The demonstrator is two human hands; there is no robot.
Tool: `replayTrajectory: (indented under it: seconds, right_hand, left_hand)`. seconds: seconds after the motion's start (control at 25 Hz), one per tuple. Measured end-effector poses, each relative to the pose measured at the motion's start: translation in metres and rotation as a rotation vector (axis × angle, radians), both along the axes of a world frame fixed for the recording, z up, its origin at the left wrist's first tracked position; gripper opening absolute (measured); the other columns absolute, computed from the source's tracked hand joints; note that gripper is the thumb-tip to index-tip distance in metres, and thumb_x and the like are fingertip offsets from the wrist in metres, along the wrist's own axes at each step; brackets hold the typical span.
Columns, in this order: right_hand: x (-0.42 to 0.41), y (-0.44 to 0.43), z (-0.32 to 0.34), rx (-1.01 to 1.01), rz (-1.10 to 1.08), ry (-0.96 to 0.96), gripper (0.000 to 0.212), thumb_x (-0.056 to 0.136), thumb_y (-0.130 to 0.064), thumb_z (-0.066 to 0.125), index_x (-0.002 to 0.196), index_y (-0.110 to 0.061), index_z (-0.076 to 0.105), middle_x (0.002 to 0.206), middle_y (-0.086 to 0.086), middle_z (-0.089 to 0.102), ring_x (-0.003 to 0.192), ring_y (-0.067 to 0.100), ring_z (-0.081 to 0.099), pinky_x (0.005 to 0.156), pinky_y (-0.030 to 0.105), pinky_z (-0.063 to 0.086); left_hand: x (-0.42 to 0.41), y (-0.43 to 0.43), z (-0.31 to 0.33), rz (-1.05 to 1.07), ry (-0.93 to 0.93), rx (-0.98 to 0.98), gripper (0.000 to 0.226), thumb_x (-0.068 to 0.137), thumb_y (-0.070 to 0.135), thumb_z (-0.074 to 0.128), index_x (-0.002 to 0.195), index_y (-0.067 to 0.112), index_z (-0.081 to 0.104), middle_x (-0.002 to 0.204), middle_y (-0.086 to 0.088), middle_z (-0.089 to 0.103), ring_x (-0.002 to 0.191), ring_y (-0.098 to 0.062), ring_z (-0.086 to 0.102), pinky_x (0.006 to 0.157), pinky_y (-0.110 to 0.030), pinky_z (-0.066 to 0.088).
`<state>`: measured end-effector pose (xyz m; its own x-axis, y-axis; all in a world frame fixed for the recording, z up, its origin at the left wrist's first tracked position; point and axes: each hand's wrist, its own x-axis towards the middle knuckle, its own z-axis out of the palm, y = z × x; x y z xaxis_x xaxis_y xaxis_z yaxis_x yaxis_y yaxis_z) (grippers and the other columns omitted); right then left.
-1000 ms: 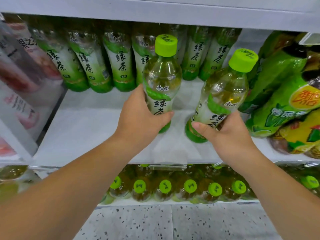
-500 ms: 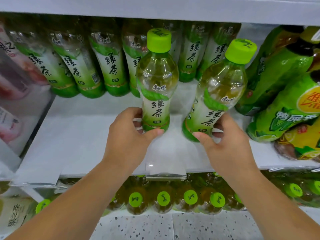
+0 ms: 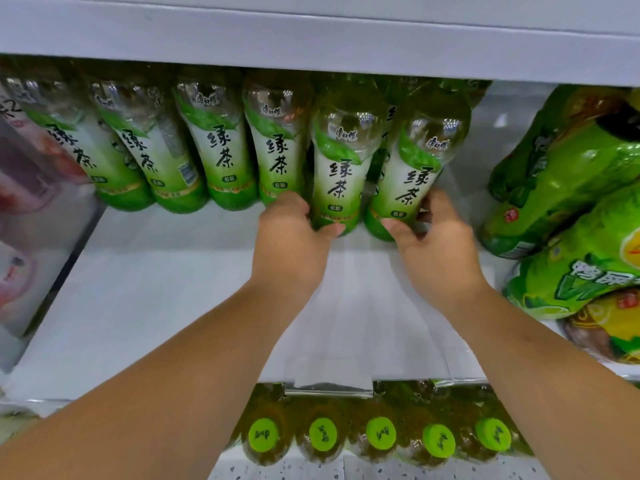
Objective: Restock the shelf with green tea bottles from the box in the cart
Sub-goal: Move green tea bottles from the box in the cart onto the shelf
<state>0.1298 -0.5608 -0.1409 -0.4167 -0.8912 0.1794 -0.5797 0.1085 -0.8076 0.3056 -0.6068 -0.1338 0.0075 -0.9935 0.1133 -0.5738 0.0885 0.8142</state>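
Six green tea bottles (image 3: pixel 221 150) line the shelf (image 3: pixel 173 289), perhaps more behind. The left hand (image 3: pixel 291 244) curls its fingers round the fifth bottle (image 3: pixel 341 174); the right hand (image 3: pixel 440 251) round the sixth bottle (image 3: pixel 410 188).

Tea bottles (image 3: pixel 225 157) along shelf (image 3: pixel 156 289) back, left bottle (image 3: pixel 337 178) and right bottle (image 3: pixel 412 181) at row's right end, packs (image 3: pixel 561 174) beside

1. Both green tea bottles, left (image 3: pixel 337 174) and right (image 3: pixel 408 181), now stand deep on the shelf (image 3: pixel 166 289), joining the back row.
2. The left hand (image 3: pixel 291 244) and right hand (image 3: pixel 436 251) grip lower, at the bottles' bases.
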Motion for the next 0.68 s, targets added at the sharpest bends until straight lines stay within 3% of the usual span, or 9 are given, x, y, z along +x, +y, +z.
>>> replayTrajectory:
  seconds: [0.08, 0.2, 0.32, 0.4, 0.52, 0.68]
  right_hand:
    - [-0.004, -0.007, -0.005, -0.026, 0.011, -0.029, 0.046, 0.089, -0.025, 0.076, 0.13, -0.018, 0.055, 0.11, -0.003, 0.067, 0.091, 0.009, 0.064, 0.078, 0.017, 0.05]
    - [-0.006, -0.016, -0.01, -0.059, 0.013, -0.067, 0.044, 0.09, -0.023, 0.075, 0.129, -0.018, 0.056, 0.105, -0.008, 0.067, 0.084, -0.006, 0.062, 0.072, 0.002, 0.046]
    - [-0.006, -0.021, -0.015, -0.085, -0.002, -0.095, 0.041, 0.09, -0.022, 0.075, 0.128, -0.017, 0.058, 0.094, -0.022, 0.065, 0.078, -0.016, 0.061, 0.069, 0.002, 0.045]
    - [-0.006, -0.024, -0.021, -0.081, -0.006, -0.103, 0.045, 0.088, -0.037, 0.075, 0.128, -0.025, 0.059, 0.096, -0.018, 0.068, 0.082, -0.011, 0.064, 0.075, 0.01, 0.051]
    - [-0.009, -0.029, -0.03, -0.019, -0.046, -0.052, 0.061, 0.078, -0.069, 0.063, 0.131, -0.038, 0.056, 0.102, -0.009, 0.071, 0.097, 0.012, 0.067, 0.087, 0.038, 0.057]
    - [-0.009, -0.037, -0.031, 0.015, -0.048, 0.001, 0.067, 0.08, -0.077, 0.054, 0.137, -0.042, 0.051, 0.109, -0.011, 0.071, 0.103, 0.015, 0.066, 0.09, 0.041, 0.057]
  left_hand:
    - [-0.007, -0.002, -0.002, 0.012, 0.042, 0.018, 0.039, 0.078, 0.024, 0.087, 0.087, 0.014, 0.051, 0.072, 0.013, 0.048, 0.064, -0.003, 0.049, 0.054, -0.01, 0.038]
    - [-0.015, -0.007, -0.004, 0.044, 0.046, 0.053, 0.039, 0.076, 0.031, 0.088, 0.085, 0.017, 0.053, 0.071, 0.014, 0.051, 0.071, -0.017, 0.057, 0.068, -0.024, 0.046]
    - [-0.018, -0.011, -0.006, 0.095, 0.063, 0.083, 0.037, 0.074, 0.038, 0.088, 0.082, 0.014, 0.061, 0.07, 0.009, 0.061, 0.074, -0.02, 0.064, 0.072, -0.031, 0.054]
    - [-0.02, -0.012, -0.007, 0.142, 0.063, 0.096, 0.035, 0.075, 0.042, 0.087, 0.077, 0.02, 0.059, 0.07, 0.009, 0.062, 0.075, -0.019, 0.065, 0.073, -0.031, 0.054]
    - [-0.023, -0.01, -0.006, 0.197, 0.07, 0.109, 0.039, 0.076, 0.047, 0.084, 0.07, 0.028, 0.05, 0.07, 0.013, 0.062, 0.075, -0.015, 0.064, 0.075, -0.03, 0.053]
    - [-0.024, -0.006, -0.005, 0.224, 0.046, 0.088, 0.039, 0.077, 0.052, 0.081, 0.07, 0.034, 0.048, 0.067, 0.018, 0.06, 0.07, -0.008, 0.059, 0.075, -0.028, 0.052]
